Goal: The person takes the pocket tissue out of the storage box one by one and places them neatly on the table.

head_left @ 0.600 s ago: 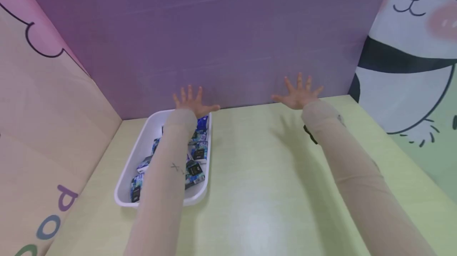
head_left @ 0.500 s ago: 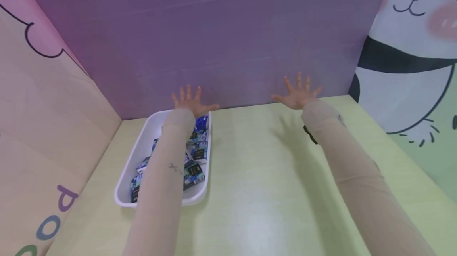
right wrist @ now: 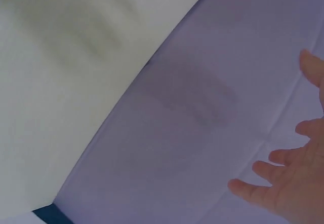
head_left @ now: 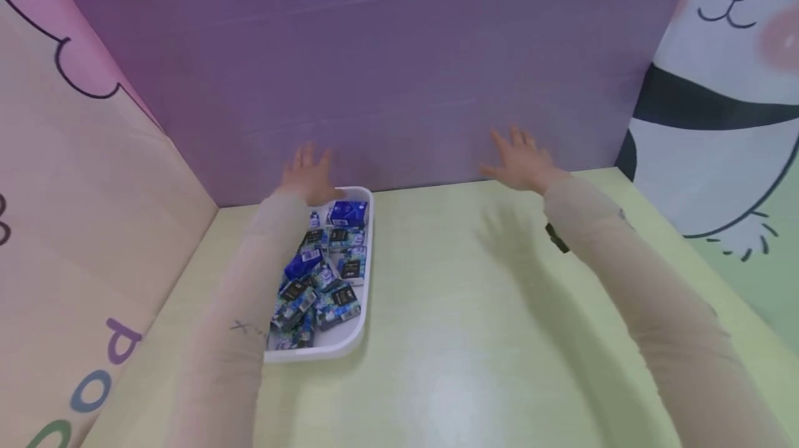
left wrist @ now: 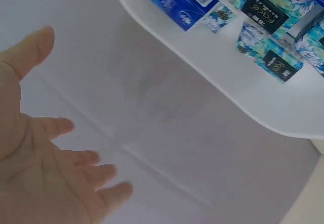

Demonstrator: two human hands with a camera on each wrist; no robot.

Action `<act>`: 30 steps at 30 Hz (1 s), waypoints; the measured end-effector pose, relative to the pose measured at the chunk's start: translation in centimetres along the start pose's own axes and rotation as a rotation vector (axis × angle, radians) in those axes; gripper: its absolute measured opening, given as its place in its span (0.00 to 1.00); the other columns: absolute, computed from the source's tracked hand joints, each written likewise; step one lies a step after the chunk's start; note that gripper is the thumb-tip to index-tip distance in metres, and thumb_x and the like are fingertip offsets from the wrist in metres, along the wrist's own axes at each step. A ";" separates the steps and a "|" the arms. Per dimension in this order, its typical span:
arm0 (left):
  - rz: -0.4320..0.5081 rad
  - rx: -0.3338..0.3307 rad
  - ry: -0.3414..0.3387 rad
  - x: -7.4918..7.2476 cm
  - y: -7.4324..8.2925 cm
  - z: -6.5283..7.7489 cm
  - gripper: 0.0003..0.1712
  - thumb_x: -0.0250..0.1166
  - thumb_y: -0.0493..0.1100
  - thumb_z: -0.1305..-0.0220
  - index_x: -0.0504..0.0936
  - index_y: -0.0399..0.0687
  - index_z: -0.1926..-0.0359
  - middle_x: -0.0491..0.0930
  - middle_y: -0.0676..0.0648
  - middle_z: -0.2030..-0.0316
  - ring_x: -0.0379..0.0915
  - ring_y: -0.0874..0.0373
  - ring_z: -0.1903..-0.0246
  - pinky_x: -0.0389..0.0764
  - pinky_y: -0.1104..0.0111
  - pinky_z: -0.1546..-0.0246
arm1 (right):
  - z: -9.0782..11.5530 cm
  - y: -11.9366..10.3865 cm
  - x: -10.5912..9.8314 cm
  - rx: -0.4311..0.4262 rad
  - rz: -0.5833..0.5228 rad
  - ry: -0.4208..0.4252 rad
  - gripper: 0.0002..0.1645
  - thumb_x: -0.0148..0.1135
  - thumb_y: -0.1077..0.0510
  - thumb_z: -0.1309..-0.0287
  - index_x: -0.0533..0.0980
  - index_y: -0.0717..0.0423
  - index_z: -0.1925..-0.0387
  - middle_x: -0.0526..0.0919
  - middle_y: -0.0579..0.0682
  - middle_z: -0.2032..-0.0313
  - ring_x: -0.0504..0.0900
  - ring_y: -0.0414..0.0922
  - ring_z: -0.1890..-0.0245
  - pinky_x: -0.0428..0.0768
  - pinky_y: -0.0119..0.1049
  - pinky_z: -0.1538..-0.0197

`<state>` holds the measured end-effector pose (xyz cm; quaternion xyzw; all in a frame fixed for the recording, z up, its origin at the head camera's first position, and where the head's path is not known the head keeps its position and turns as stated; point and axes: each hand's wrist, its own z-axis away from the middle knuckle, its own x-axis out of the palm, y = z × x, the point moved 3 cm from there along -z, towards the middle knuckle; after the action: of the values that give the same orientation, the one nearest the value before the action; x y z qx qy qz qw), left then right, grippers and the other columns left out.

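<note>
My left hand [head_left: 308, 177] hovers with spread fingers over the far end of a white plastic tray [head_left: 368, 240], holding nothing. Inside the tray lie several small packs with blue floral print [head_left: 337, 306] and a few plain dark-blue ones [head_left: 348, 213]. The left sleeve covers the tray's left side in the head view. To the right, my right hand [head_left: 521, 164] is raised above the back of the table, fingers extended and apart, touching nothing. The left wrist view shows the left palm [left wrist: 45, 178] beside the tray's rim; the right wrist view shows the right hand [right wrist: 293, 178] in front of the purple backdrop.
A purple backdrop [head_left: 406, 53] rises along the table's back edge. Printed panels stand at both sides, the right one with a panda [head_left: 718, 150]. The pale yellow tabletop [head_left: 431, 295] stretches right of the tray. A dark band [head_left: 557, 238] shows at the right wrist.
The left hand has shifted left and its forearm has swung left, baring more packs in the tray. The right hand has turned slightly and its forearm moved right. The head view has shifted a little.
</note>
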<state>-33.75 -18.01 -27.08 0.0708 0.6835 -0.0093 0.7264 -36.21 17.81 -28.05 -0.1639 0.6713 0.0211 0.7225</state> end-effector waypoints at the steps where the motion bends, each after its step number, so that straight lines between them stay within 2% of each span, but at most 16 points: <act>1: 0.010 0.013 0.011 0.0 -0.2 0.4 0.51 0.57 0.59 0.43 0.38 0.48 0.29 0.32 0.33 0.30 0.27 0.36 0.32 0.36 0.43 0.34 | 0.3 -0.1 0.0 -0.024 -0.003 0.017 0.51 0.41 0.31 0.41 0.33 0.50 0.29 0.33 0.66 0.31 0.34 0.66 0.32 0.45 0.68 0.38; 5: 0.019 0.051 0.067 0.6 -0.8 2.9 0.50 0.57 0.58 0.42 0.40 0.46 0.29 0.40 0.33 0.30 0.32 0.36 0.31 0.39 0.45 0.34 | 1.7 -0.6 0.8 -0.115 -0.024 0.097 0.47 0.49 0.41 0.40 0.43 0.60 0.30 0.48 0.68 0.32 0.47 0.66 0.33 0.51 0.62 0.36; 8: 0.041 0.042 0.039 1.2 -1.2 5.4 0.47 0.56 0.58 0.41 0.47 0.40 0.30 0.48 0.33 0.32 0.37 0.36 0.32 0.44 0.45 0.34 | 3.0 -0.9 1.7 -0.151 -0.084 0.128 0.44 0.52 0.44 0.40 0.49 0.63 0.32 0.54 0.66 0.34 0.53 0.63 0.34 0.55 0.59 0.36; 11: 0.063 0.041 0.009 1.7 -1.7 7.7 0.42 0.54 0.57 0.39 0.55 0.36 0.33 0.54 0.32 0.34 0.43 0.35 0.33 0.52 0.44 0.37 | 4.2 -1.2 2.6 -0.163 -0.192 0.132 0.40 0.52 0.46 0.39 0.54 0.64 0.34 0.58 0.65 0.35 0.57 0.62 0.36 0.57 0.58 0.37; 15: 0.085 0.063 0.100 2.1 -3.0 10.0 0.36 0.54 0.54 0.38 0.62 0.36 0.36 0.62 0.33 0.38 0.56 0.36 0.38 0.61 0.44 0.41 | 5.5 -1.7 3.7 -0.171 -0.338 0.108 0.33 0.51 0.48 0.38 0.62 0.63 0.38 0.66 0.62 0.38 0.66 0.59 0.40 0.65 0.55 0.41; 18: 0.122 0.062 0.181 2.1 -4.3 11.5 0.33 0.54 0.53 0.37 0.65 0.37 0.38 0.67 0.34 0.41 0.66 0.36 0.46 0.66 0.44 0.47 | 6.1 -2.5 4.7 -0.206 -0.376 0.085 0.28 0.51 0.49 0.38 0.67 0.61 0.41 0.73 0.59 0.44 0.73 0.55 0.46 0.71 0.51 0.44; 21: 0.165 0.051 0.230 1.9 -5.6 12.5 0.29 0.53 0.51 0.36 0.68 0.37 0.40 0.72 0.33 0.45 0.72 0.37 0.53 0.70 0.44 0.51 | 6.7 -3.3 5.7 -0.248 -0.382 0.073 0.24 0.52 0.52 0.38 0.70 0.60 0.44 0.79 0.57 0.51 0.76 0.51 0.50 0.74 0.48 0.47; 25: 0.193 0.066 0.269 1.7 -7.6 12.6 0.25 0.52 0.46 0.36 0.71 0.33 0.44 0.75 0.32 0.49 0.72 0.36 0.52 0.70 0.46 0.51 | 7.6 -4.4 6.9 -0.301 -0.358 0.071 0.22 0.54 0.53 0.39 0.72 0.60 0.46 0.81 0.55 0.54 0.78 0.50 0.53 0.76 0.47 0.50; 27: 0.191 0.062 0.247 1.7 -8.7 12.4 0.23 0.53 0.44 0.36 0.72 0.31 0.46 0.75 0.31 0.50 0.71 0.36 0.51 0.70 0.45 0.51 | 7.9 -4.8 7.5 -0.327 -0.333 0.070 0.22 0.54 0.53 0.40 0.72 0.59 0.46 0.81 0.54 0.54 0.79 0.50 0.54 0.76 0.48 0.51; 30: 0.184 0.036 0.161 1.9 -10.4 11.9 0.23 0.52 0.41 0.36 0.72 0.28 0.47 0.74 0.29 0.50 0.70 0.34 0.51 0.69 0.45 0.50 | 8.4 -5.3 8.0 -0.376 -0.277 0.067 0.22 0.54 0.53 0.40 0.72 0.59 0.46 0.81 0.54 0.54 0.79 0.50 0.54 0.77 0.47 0.53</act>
<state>-22.92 -29.49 -29.29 0.1470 0.7300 0.0509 0.6655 -26.03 13.46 -34.40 -0.3868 0.6504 0.0413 0.6525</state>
